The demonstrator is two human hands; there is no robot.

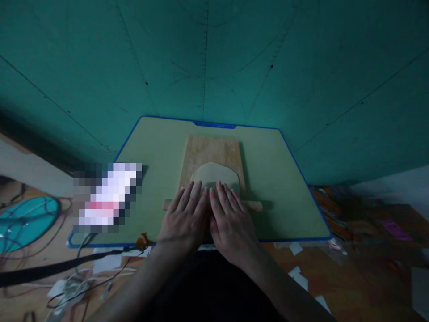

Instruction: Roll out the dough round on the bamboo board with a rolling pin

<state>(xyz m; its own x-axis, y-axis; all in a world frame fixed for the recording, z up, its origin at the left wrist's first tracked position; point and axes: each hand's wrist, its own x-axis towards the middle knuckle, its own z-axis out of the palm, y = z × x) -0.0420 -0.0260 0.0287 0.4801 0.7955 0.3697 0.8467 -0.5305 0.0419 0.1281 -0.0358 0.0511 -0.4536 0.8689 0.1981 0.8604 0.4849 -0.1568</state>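
My left hand (182, 219) and my right hand (231, 219) lie palm down, side by side, on a wooden rolling pin (254, 206). The fingers of both are stretched out flat over the pin, pointing away from me. One end of the pin sticks out on each side, and its middle is hidden under the hands. Just beyond the fingertips a flat, rounded sheet of pale dough (214, 173) rests on a wooden board (212, 147). The dough's near part is covered by my hands.
Under the board is a pale green tabletop with a blue rim (284, 197), set against a green wall (214, 58). A pixelated, screen-like object (110, 197) is at the left. Cables (72, 286) and paper scraps (298, 277) lie on the floor.
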